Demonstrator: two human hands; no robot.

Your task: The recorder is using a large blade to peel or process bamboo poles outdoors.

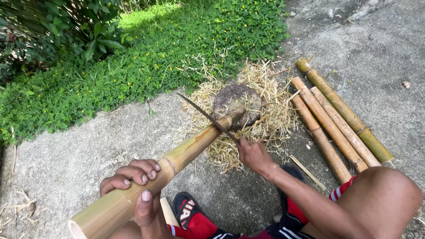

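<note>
My left hand [135, 183] grips a thick yellow-green bamboo pole [186, 152] near its cut near end. The pole slants up to the right, its far end resting on a round dark wood block [234, 99]. My right hand [252, 152] holds the handle of a long dark knife [206, 116]. The blade lies across the pole close to its far end, pointing up to the left. A reddish shaved strip shows on the pole just below the blade.
Pale bamboo shavings [265, 79] ring the block. Several cut bamboo lengths [336, 121] lie side by side on the concrete at right. My knee [385, 199] and red shorts fill the lower right. Low green plants [133, 53] border the concrete at the back.
</note>
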